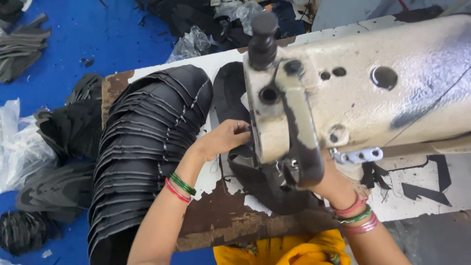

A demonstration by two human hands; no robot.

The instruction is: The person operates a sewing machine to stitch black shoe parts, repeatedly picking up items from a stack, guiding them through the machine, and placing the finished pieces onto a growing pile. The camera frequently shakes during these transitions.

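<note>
Your left hand [223, 140] lies flat on the black piece [255, 176] under the sewing machine head [353, 98], its fingers [243, 128] stretched toward the needle area at about 3 o'clock from your wrist, pressing rather than gripping. Your right hand [333, 184] is mostly hidden behind the machine head, so you cannot tell from here whether its fingers are clenched or loose on the piece. The black piece sits on the table [221, 216] directly below the head, curving from 12 o'clock behind the machine down to 6 o'clock near your lap. To guide it well, keep the left fingers spread and flat, well clear of the needle zone hidden behind the dark lever [301, 147], and let the material feed evenly instead of dragging it. At 9 o'clock from your left hand, a long stack of black cut pieces [147, 147] rests fanned along the table's left edge and hangs over it toward 7 o'clock, so your forearm has little room to swing that way. More dark pieces [68, 127] and clear plastic bags [19, 147] lie on the blue floor [98, 34] beyond. The open room is at 5 o'clock, on the worn white and brown surface between your two wrists.
</note>
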